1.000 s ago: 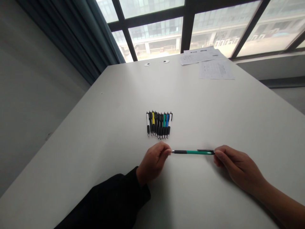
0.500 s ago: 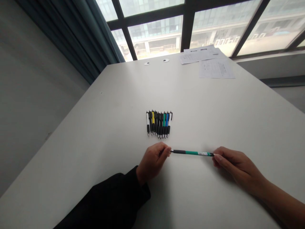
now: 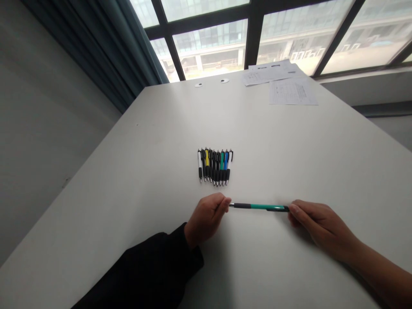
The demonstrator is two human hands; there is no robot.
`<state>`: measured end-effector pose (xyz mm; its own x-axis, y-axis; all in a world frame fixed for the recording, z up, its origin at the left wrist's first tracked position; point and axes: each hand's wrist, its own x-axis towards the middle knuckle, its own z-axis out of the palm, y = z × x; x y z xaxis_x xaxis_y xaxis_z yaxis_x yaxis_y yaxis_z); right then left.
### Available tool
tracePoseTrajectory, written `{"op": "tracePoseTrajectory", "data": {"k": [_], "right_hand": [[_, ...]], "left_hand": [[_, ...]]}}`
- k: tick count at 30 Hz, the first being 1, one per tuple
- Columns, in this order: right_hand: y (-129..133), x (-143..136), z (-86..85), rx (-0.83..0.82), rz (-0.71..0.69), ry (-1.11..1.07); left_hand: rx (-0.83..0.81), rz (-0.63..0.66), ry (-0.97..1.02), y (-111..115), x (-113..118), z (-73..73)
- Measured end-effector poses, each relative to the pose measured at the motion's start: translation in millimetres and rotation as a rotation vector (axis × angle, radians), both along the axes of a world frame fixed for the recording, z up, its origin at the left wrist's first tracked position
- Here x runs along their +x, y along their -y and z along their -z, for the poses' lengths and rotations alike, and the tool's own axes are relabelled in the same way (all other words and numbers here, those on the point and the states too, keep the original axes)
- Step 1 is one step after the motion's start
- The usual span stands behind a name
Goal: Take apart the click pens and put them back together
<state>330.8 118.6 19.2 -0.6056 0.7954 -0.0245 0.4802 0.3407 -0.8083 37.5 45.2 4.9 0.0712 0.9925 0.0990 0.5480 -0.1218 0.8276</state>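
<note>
A green pen [image 3: 257,206] with a dark grip and black clip is stretched level between my two hands, near the middle of the view. My left hand [image 3: 207,216], below a dark sleeve, pinches its silver tip. At the clip end, my right hand [image 3: 317,223] holds the pen between thumb and fingers. Just beyond my left hand, a row of several pens [image 3: 215,167] lies side by side on the white table, with white, black, yellow, green and blue barrels.
The white table [image 3: 161,141] fills most of the view. Printed papers [image 3: 292,91] lie at its far right edge. Two small white oval pieces [image 3: 224,80] are at the far edge. A dark curtain [image 3: 106,47] and windows stand beyond.
The green pen has turned about its length: its black clip now shows along the lower side, where a silvery printed patch showed before. Both hands keep nearly the same places.
</note>
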Motion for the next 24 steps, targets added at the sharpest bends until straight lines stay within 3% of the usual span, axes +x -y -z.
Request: {"op": "tracePoseTrajectory", "data": {"k": [17,24], "right_hand": [[1.6,2.1,2.9,-0.025,-0.078,-0.080],[2.4,2.7,2.4,-0.037,-0.081,-0.052]], "left_hand": [[-0.045,-0.042,0.105,-0.5,0.1,-1.3],[-0.115,-0.097,0.375,-2.3,-1.1,1.6]]}}
